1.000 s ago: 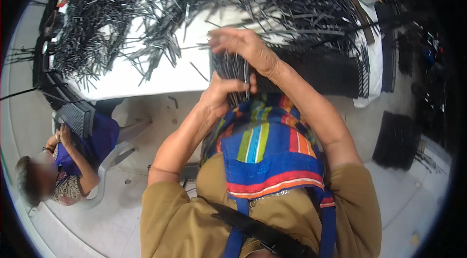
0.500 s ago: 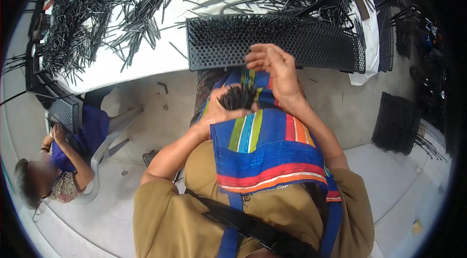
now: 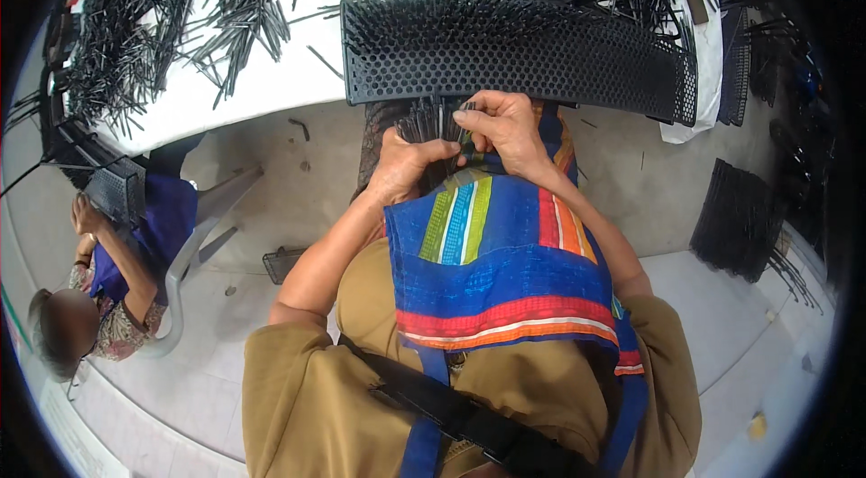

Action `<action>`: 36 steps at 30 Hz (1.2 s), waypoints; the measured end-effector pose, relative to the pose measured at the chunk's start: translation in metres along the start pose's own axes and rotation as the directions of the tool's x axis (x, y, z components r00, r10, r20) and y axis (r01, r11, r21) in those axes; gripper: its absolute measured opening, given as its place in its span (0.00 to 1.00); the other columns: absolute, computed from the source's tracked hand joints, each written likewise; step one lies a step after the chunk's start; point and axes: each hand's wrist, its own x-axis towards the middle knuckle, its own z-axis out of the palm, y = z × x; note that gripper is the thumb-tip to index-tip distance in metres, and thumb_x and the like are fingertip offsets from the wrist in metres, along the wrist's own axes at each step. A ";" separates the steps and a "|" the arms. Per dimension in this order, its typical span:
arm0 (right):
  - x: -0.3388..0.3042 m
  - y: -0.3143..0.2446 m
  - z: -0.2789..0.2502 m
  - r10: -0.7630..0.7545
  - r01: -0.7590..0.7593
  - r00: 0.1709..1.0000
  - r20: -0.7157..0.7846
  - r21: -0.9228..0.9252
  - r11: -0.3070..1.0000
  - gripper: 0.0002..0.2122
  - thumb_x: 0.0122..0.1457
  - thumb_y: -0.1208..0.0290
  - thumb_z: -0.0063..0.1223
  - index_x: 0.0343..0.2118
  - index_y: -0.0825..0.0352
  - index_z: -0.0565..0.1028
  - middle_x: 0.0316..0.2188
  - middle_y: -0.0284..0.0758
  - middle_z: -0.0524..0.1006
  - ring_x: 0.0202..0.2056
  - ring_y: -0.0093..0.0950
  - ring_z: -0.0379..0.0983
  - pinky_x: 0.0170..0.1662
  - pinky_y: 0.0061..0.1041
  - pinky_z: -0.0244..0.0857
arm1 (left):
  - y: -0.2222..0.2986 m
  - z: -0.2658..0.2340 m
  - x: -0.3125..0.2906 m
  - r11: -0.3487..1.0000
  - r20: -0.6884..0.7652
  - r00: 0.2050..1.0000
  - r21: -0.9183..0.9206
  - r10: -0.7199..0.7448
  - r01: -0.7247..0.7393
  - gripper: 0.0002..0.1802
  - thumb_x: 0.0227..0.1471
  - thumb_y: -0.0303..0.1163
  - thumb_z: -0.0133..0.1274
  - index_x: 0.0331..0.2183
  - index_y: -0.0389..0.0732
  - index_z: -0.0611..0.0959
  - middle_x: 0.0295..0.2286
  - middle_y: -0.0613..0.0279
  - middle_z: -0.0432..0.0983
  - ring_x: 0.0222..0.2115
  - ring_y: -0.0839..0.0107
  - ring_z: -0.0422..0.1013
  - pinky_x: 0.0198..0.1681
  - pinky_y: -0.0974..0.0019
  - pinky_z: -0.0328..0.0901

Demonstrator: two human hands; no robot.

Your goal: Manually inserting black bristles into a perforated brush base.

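My left hand (image 3: 406,164) is closed around a bundle of thin black sticks (image 3: 426,124), whose ends fan out above the thumb. Thumb and fingertips of my right hand (image 3: 511,132) pinch together at the right side of this bundle, on what looks like one black stick; the fingers partly hide it. Just beyond both hands lies a long black panel (image 3: 541,63) full of round holes. Its left and far part bristles with sticks standing in the holes, while the holes nearer me show bare.
Loose black sticks (image 3: 244,22) cover much of the white table (image 3: 203,99). At the left another person (image 3: 135,275) sits in a grey chair, hands at a similar panel (image 3: 117,189). A bristly black panel (image 3: 735,221) stands on the floor at the right.
My right hand has come down from in front of the panel to the bundle and closed its fingers there. My left hand has risen slightly, turning the bundle's ends toward the panel.
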 end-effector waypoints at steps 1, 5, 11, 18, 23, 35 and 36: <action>0.000 -0.001 0.002 0.007 -0.007 1.000 0.001 -0.001 1.000 0.05 0.53 0.76 0.58 0.25 0.72 0.78 0.17 0.29 0.75 0.15 0.13 0.65 0.18 0.15 0.58 | 0.000 0.000 0.000 0.999 -0.013 1.000 -0.031 0.010 -0.010 0.14 0.41 0.13 0.54 0.34 0.32 0.80 0.28 0.58 0.77 0.26 0.70 0.74 0.31 0.69 0.71; 0.001 -0.003 0.006 0.022 -0.023 1.000 -0.021 -0.053 0.998 0.03 0.54 0.77 0.58 0.29 0.70 0.78 0.17 0.27 0.75 0.15 0.12 0.64 0.17 0.12 0.55 | -0.002 0.000 -0.002 0.997 -0.100 0.992 -0.009 0.077 -0.078 0.13 0.41 0.13 0.54 0.33 0.32 0.80 0.27 0.59 0.78 0.24 0.71 0.74 0.29 0.70 0.70; 0.003 0.001 0.013 -0.002 0.003 0.998 -0.055 0.010 1.000 0.03 0.54 0.78 0.58 0.31 0.71 0.78 0.17 0.27 0.74 0.14 0.12 0.62 0.16 0.13 0.51 | -0.004 -0.009 -0.001 0.986 -0.187 0.969 0.052 0.164 -0.157 0.13 0.40 0.13 0.55 0.32 0.33 0.81 0.28 0.61 0.79 0.25 0.72 0.75 0.31 0.70 0.70; 0.007 0.001 0.013 0.037 -0.037 0.999 -0.005 -0.022 0.999 0.04 0.54 0.77 0.57 0.29 0.72 0.77 0.18 0.28 0.74 0.15 0.12 0.63 0.16 0.14 0.53 | 0.002 -0.013 -0.004 0.982 -0.160 0.973 0.124 0.165 -0.146 0.14 0.38 0.14 0.57 0.32 0.35 0.82 0.28 0.62 0.79 0.27 0.75 0.74 0.33 0.71 0.70; 0.008 -0.007 0.019 0.035 -0.031 0.997 0.068 -0.056 0.998 0.04 0.55 0.75 0.55 0.28 0.71 0.76 0.19 0.28 0.74 0.16 0.12 0.63 0.17 0.14 0.54 | 0.004 -0.020 -0.006 0.935 -0.119 0.961 0.287 0.251 -0.209 0.14 0.37 0.17 0.60 0.32 0.35 0.81 0.29 0.64 0.79 0.28 0.77 0.73 0.33 0.73 0.68; 0.024 -0.035 0.033 -0.292 0.298 0.941 -0.172 0.012 0.955 0.03 0.55 0.79 0.57 0.33 0.70 0.79 0.23 0.26 0.76 0.19 0.10 0.63 0.22 0.10 0.55 | 0.013 -0.052 -0.021 0.986 0.054 0.985 -0.034 -0.163 0.165 0.12 0.35 0.14 0.59 0.29 0.31 0.79 0.23 0.55 0.77 0.23 0.68 0.75 0.29 0.68 0.71; 0.028 -0.038 0.038 -0.294 0.300 0.941 -0.166 0.011 0.954 0.03 0.55 0.79 0.57 0.33 0.70 0.79 0.23 0.26 0.76 0.19 0.10 0.63 0.22 0.10 0.55 | 0.013 -0.053 -0.024 0.992 0.058 0.991 0.044 -0.123 0.120 0.14 0.35 0.13 0.58 0.30 0.31 0.78 0.24 0.55 0.77 0.22 0.68 0.74 0.29 0.68 0.71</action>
